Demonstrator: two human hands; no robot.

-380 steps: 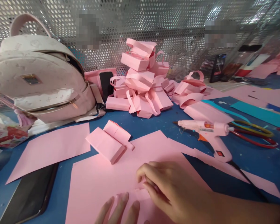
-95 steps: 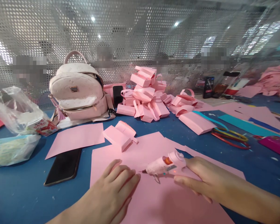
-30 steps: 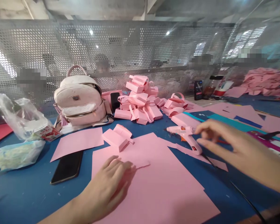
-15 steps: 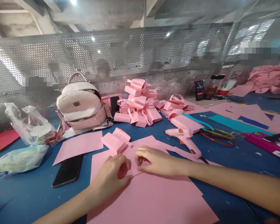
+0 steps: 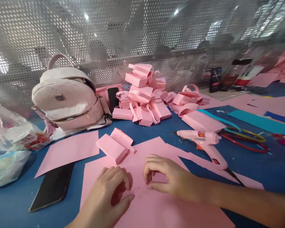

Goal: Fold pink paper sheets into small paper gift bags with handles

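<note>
A large pink paper sheet point(image 5: 142, 218) lies on the blue table beneath both hands. My left hand point(image 5: 111, 190) rests over its left part, fingers curled and thumb apart, with nothing visible between them. Facing it, my right hand point(image 5: 168, 177) hovers at or just above the sheet; its fingers bend towards the thumb, leaving a small gap. Tiny specks lie on the paper between the hands. Just beyond them sits a small folded pink paper box point(image 5: 112, 147) with a flap. A pink hot glue gun point(image 5: 205, 142) lies on its side to the right of my right hand.
Folded pink paper bags point(image 5: 142, 95) are heaped at the back, beside a pale backpack point(image 5: 66, 95). A dark phone point(image 5: 53, 186) lies partly under a pink sheet point(image 5: 68, 148). Plastic bags point(image 5: 7, 167) stand far left. Colored cable loops point(image 5: 244, 139) and a teal strip point(image 5: 261, 122) lie right.
The head view has tilted down and come closer. My hands have drawn slightly apart, and the gap between them over the sheet is wider.
</note>
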